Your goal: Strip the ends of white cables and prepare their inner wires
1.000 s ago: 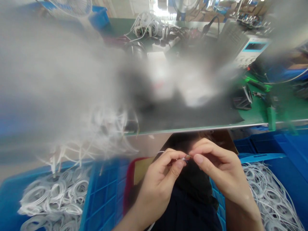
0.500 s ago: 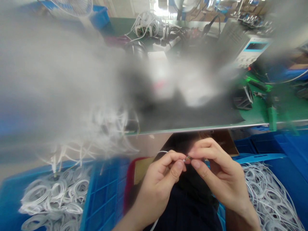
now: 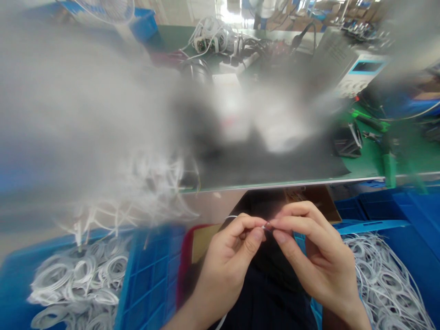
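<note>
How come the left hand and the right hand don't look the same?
The left hand has its thumb and index finger pinched together on the white cable, but the right hand shows a gap between its thumb tip and nearest fingertip. Cable shows beside the left hand's back and wrist, but none runs along the right hand's. Both hands are bare, with their fingertips close together at the cable's end.
</note>
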